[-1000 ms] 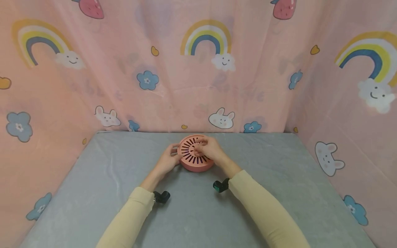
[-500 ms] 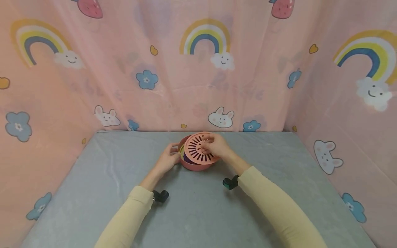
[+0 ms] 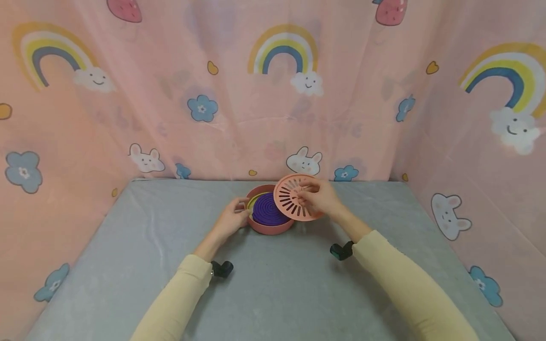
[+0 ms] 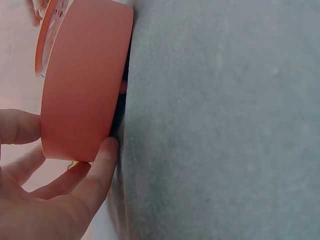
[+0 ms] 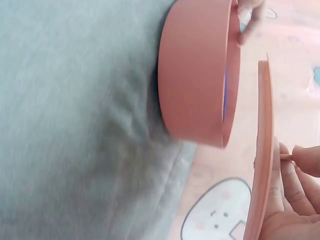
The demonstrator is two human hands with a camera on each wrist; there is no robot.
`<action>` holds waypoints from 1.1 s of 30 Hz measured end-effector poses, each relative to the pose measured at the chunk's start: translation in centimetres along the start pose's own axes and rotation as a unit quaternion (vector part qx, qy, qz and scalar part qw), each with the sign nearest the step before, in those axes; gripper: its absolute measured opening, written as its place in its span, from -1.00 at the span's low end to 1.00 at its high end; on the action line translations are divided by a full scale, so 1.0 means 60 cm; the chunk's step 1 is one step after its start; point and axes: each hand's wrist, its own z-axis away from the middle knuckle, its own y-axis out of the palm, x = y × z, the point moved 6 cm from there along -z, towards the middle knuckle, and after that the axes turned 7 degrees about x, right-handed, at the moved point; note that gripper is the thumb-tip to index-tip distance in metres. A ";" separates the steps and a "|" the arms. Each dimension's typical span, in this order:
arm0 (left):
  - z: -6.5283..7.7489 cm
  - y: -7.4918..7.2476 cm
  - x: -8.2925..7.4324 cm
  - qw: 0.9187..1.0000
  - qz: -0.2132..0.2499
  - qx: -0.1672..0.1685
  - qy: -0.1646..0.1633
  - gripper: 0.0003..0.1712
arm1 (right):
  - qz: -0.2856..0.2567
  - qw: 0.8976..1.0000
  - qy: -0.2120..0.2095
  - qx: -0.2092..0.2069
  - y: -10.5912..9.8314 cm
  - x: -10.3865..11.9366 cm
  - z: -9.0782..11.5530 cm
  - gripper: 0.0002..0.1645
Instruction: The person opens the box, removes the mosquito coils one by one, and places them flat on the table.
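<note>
A round pink box (image 3: 270,230) rests on the grey-covered table with its top uncovered. Inside lies a purple spiral disc (image 3: 266,211), with a yellow-green edge of something (image 3: 254,199) showing at its left. My left hand (image 3: 232,219) holds the box by its left side, thumb at the rim and fingers along the wall (image 4: 82,85). In my right hand (image 3: 321,196) is the slotted pink lid (image 3: 291,207), pinched by the small knob in its middle. The lid (image 5: 263,145) is raised and tilted, partly over the box's right side in the head view.
The grey cloth (image 3: 264,284) covers the table up to its back edge. A pink patterned curtain (image 3: 239,142) hangs behind and on both sides. Each wrist carries a small black camera, the left camera (image 3: 222,269) and the right camera (image 3: 342,251).
My right hand has lifted the lid off the box and carried it right, uncovering the purple disc. My left hand has stayed at the box's left side.
</note>
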 end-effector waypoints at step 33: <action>0.004 0.000 0.007 1.000 0.016 0.003 0.011 -0.47 | -0.019 0.996 0.036 -0.080 -0.061 -0.135 -0.045 -0.56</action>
